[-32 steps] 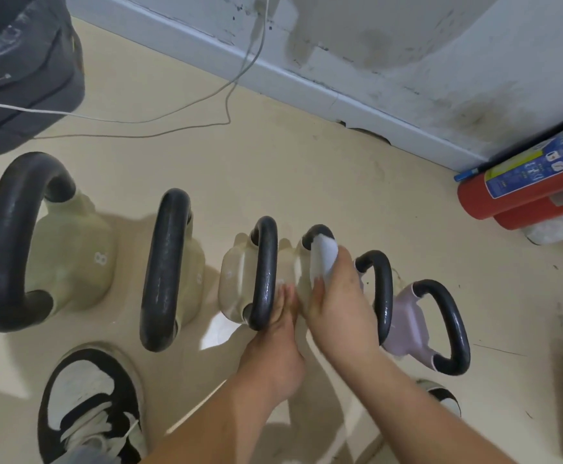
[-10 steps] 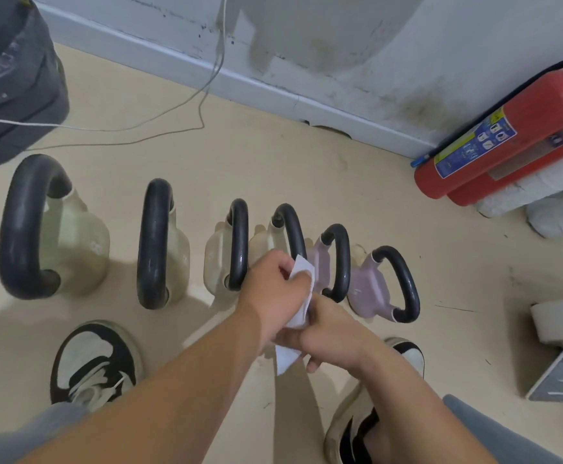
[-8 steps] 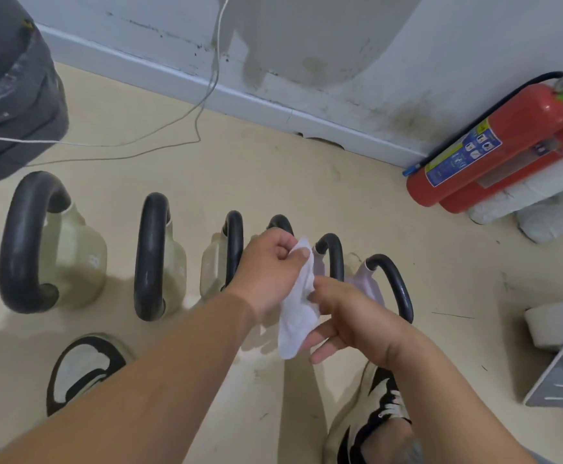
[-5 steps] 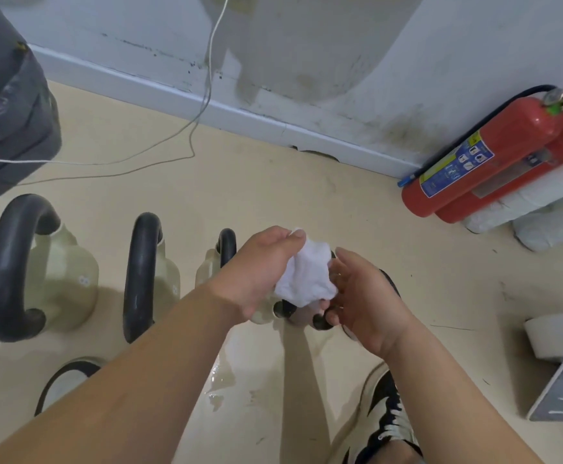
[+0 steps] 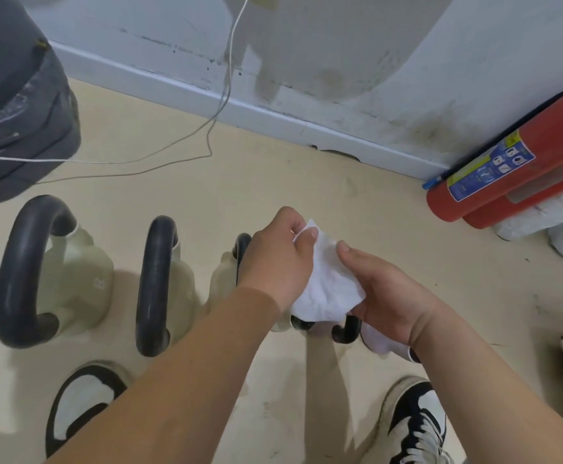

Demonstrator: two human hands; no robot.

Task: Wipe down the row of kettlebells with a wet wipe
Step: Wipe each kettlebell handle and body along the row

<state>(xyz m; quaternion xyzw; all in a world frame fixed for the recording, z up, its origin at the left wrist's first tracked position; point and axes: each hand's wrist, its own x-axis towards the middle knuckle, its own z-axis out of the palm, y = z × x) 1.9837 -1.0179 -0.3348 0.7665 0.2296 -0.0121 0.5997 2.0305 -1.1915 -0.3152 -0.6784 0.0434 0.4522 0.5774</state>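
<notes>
Two hands: both on the wet wipe point(image 5: 330, 289), held up over the right part of the kettlebell row.
L hand point(image 5: 280, 262): thumb + forefinger pinch the wipe's top corner; rest of fingers curled in.
R hand point(image 5: 384, 296): thumb on the wipe's right edge, fingers curled under its bunched lower part, gripping it.
Wipe: white, crumpled, spread btw the 2 hands; can't tell if it touches any bell.
Big kettlebell point(image 5: 72, 279): far L of row, pale body marked 8, black handle, upright on beige floor point(image 5: 273, 182).
2nd kettlebell point(image 5: 154, 286): just R of it, same colours.
3rd kettlebell point(image 5: 240, 252): half hidden behind L hand.
Handle ends point(image 5: 345, 331): black, poking out below the wipe; bells they belong to hidden by hands.
Shoes: L shoe point(image 5: 79, 403) and R shoe point(image 5: 414, 420), black + white, near side of row.
Fire extinguisher point(image 5: 508, 172): red, lying by the wall, far R.
Cable point(image 5: 220, 105): white, down the wall and across floor behind row.
</notes>
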